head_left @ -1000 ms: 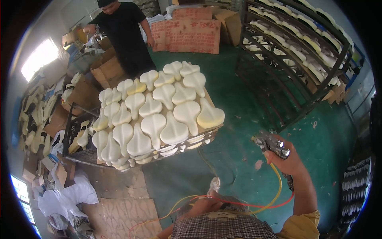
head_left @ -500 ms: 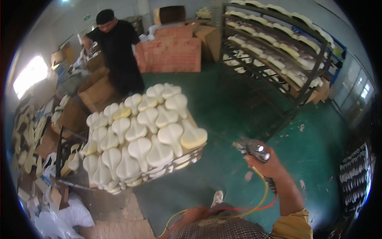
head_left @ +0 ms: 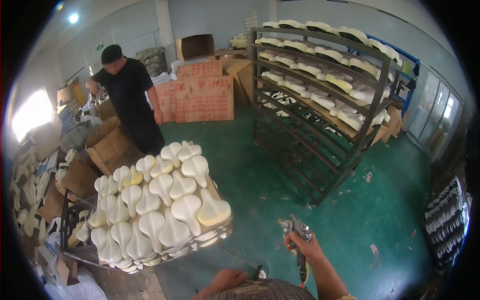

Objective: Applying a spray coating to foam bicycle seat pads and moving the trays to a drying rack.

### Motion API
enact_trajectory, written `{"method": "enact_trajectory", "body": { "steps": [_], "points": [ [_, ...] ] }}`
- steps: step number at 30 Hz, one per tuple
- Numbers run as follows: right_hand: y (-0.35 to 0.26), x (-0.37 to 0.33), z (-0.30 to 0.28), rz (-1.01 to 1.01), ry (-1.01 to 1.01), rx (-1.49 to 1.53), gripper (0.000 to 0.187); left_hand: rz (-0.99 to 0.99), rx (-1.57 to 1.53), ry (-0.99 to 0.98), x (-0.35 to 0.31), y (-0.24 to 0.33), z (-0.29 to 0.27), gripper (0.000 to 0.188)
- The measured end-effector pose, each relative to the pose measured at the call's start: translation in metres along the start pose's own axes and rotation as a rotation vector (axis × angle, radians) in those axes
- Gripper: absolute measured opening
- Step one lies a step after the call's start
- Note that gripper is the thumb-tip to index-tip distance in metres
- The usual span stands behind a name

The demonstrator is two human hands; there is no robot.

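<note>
My right hand (head_left: pixel 306 246) is closed around the grip of a metallic spray gun (head_left: pixel 296 228), held out over the green floor with its nozzle toward the upper left. A hose fitting hangs below the grip. Low in the picture, my left hand (head_left: pixel 227 280) is close to my body, its fingers pressed together; what they hold, if anything, is hidden. A small dark piece (head_left: pixel 257 272) shows just beyond its fingertips. Ahead to the left, cream-coloured bicycle saddle pads (head_left: pixel 186 210) lie in rows on a stacked pile, apart from both hands.
A tall metal rack (head_left: pixel 370 112) with more pads on its shelves stands at the far right. Beyond the pile, a person in black (head_left: pixel 131 95) stands beside an open cardboard box (head_left: pixel 107 145). Loose pads and boxes crowd the left side. Dark racked pieces (head_left: pixel 442 220) stand at the right edge.
The view has tilted up and turned right, so pile and rack appear shifted left. My right hand with the spray gun sits lower in the picture, nearer my body. The red hose has mostly gone from sight.
</note>
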State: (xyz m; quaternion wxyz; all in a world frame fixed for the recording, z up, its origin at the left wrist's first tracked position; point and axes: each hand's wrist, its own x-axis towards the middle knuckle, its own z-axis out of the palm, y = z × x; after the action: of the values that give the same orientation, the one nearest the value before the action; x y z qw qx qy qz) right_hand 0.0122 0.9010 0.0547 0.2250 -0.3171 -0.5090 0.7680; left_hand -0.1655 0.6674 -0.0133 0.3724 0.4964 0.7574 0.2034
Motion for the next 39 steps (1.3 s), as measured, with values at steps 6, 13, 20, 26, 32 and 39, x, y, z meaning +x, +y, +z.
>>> {"method": "enact_trajectory", "body": {
  "steps": [6, 13, 20, 26, 32, 39],
  "points": [
    [0.007, 0.016, -0.051, -0.008, 0.127, -0.037, 0.021, 0.073, -0.008, -0.005, 0.044, 0.008, 0.021, 0.031],
    [0.008, 0.018, -0.084, -0.051, 0.202, -0.003, 0.012, 0.166, -0.005, 0.026, 0.073, 0.038, 0.010, 0.028],
    [0.008, 0.031, -0.084, -0.060, 0.244, 0.050, 0.015, 0.152, -0.085, 0.145, 0.076, 0.039, 0.009, 0.021],
    [0.007, 0.054, -0.078, -0.103, 0.166, 0.046, 0.019, 0.090, -0.120, 0.240, 0.066, 0.033, 0.002, 0.022],
    [0.004, 0.076, -0.058, -0.036, 0.067, 0.105, 0.027, -0.016, -0.120, 0.278, 0.058, 0.032, -0.005, 0.026],
    [0.006, 0.087, -0.040, -0.014, -0.087, 0.058, 0.027, -0.073, -0.162, 0.315, 0.051, 0.030, -0.005, 0.027]
  ]
}}
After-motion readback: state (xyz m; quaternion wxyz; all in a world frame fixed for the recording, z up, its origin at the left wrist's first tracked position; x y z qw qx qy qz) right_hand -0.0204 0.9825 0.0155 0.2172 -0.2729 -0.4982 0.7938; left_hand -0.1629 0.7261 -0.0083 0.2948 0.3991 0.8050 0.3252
